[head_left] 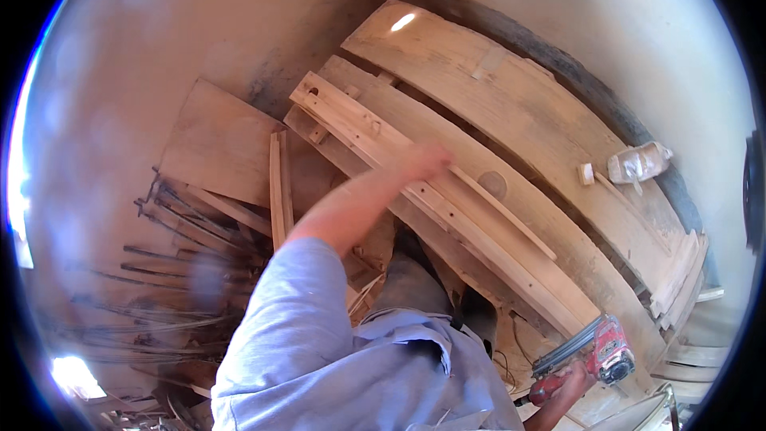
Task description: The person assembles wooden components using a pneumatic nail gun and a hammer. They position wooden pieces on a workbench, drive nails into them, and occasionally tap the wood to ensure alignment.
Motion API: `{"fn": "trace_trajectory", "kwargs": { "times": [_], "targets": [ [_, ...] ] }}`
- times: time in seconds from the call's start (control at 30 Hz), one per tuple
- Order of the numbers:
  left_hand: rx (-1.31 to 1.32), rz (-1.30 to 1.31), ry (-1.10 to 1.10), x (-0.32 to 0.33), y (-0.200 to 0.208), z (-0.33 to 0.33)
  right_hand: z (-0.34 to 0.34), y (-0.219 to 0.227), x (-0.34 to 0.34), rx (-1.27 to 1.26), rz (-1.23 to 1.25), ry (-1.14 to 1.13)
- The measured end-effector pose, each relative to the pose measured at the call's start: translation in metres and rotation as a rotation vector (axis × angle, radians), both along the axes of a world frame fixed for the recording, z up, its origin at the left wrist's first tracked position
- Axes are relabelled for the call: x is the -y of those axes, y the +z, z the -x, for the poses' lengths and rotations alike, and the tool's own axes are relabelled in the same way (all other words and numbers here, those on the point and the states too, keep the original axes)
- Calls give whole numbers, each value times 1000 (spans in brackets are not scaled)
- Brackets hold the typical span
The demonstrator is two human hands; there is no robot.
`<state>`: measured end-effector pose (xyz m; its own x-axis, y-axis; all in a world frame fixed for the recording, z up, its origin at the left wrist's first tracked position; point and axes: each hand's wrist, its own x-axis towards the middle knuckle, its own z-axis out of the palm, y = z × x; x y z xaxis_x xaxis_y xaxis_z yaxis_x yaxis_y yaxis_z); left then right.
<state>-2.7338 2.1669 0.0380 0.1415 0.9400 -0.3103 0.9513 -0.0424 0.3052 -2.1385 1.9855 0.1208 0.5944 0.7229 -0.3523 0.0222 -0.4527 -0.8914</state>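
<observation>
The batten (447, 207) lies along the planks (511, 112) under your left hand (423, 161), which presses on it; how far the blurred fingers spread cannot be told. Your right hand (568, 383), low and well apart, grips the nail gun (594, 355). If the left hand lifts, the batten could slide out of line.

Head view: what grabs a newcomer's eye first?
The left hand reaches out across a long wooden frame that lies on wide planks leaning along the wall. At lower right, the right hand grips a red nail gun near the frame's end. At left, a dark tangle of metal rods lies on the floor.
</observation>
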Motion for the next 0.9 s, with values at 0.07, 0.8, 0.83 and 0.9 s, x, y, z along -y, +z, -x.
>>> {"fn": "trace_trajectory", "kwargs": {
  "times": [0.07, 0.8, 0.83, 0.9],
  "targets": [
    [-30, -87, 54, 8, 3, 104, 39, 21, 4, 26, 35, -1],
    [302, -209, -258, -5, -16, 181, 313, 35, -133, 897, 182, 628],
    [151, 10, -249, -15, 8, 187, 290, 23, -149, 952, 218, 671],
    [59, 70, -160, -10, 41, 207, 296, 10, -183, 1085, 417, 725]
  ]
}}
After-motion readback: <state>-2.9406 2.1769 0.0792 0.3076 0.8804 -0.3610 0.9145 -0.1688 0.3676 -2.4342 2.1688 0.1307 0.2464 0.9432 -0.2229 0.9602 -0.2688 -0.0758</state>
